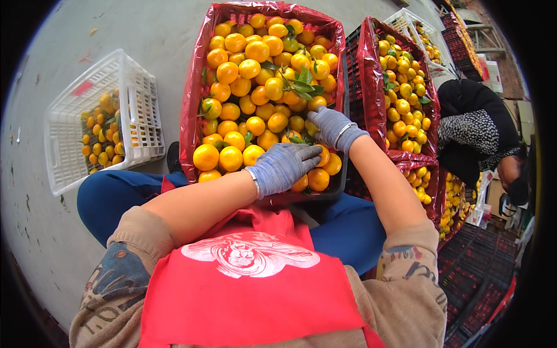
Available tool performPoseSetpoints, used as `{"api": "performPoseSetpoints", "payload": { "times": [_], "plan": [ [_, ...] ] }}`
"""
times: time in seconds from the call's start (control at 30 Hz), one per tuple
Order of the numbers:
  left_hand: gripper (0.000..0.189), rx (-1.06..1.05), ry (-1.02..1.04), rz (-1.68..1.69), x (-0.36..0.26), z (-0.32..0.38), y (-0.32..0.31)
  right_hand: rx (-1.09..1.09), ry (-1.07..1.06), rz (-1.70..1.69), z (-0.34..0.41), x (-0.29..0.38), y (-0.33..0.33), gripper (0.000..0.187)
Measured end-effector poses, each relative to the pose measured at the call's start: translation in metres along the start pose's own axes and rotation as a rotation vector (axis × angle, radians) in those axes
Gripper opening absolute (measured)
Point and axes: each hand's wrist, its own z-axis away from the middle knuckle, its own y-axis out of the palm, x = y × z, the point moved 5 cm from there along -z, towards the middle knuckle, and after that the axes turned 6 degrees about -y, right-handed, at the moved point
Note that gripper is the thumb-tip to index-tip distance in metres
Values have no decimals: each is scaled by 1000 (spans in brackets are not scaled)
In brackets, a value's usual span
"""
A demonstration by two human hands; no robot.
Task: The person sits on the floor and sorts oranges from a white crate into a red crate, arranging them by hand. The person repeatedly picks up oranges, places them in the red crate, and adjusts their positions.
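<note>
A crate point(196, 93) lined with red plastic film stands before me, heaped with orange and yellow-green mandarins point(256, 51), some with leaves. My left hand point(285, 167), in a grey-blue knit glove, reaches palm down across the crate's near part. Its fingers rest over mandarins close to the right corner, and the palm side is hidden. Farther up, against the right wall, my right hand point(333, 126) wears a matching glove. Its fingertips dip among the fruit, beside a partly covered mandarin point(310, 128); whether they grip it cannot be seen.
To the left on the concrete floor point(169, 26), a white plastic basket point(143, 104) holds small mandarins. More red-lined crates point(370, 74) of fruit line the right side. Beyond them a person in dark clothes point(470, 126) bends over. Stacked black crates point(474, 265) stand at lower right.
</note>
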Motion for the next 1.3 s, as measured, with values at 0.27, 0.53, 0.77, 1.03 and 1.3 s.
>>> {"api": "performPoseSetpoints", "payload": {
  "times": [0.27,0.53,0.77,1.03,1.3],
  "plan": [
    [44,-20,-11,-13,1,0,-2,-382,46,-1,-5,33,-65,41],
    [39,-55,17,-23,0,-2,2,-569,175,-301,-34,14,-59,48],
    [34,-88,-5,30,5,0,5,-716,120,-1988,41,-30,-21,33],
    [37,-45,-23,-2,4,-1,2,-482,76,-172,15,23,-10,36],
    [44,-45,-29,-12,2,0,0,-141,28,-9,-20,21,-25,32]
  ]
}}
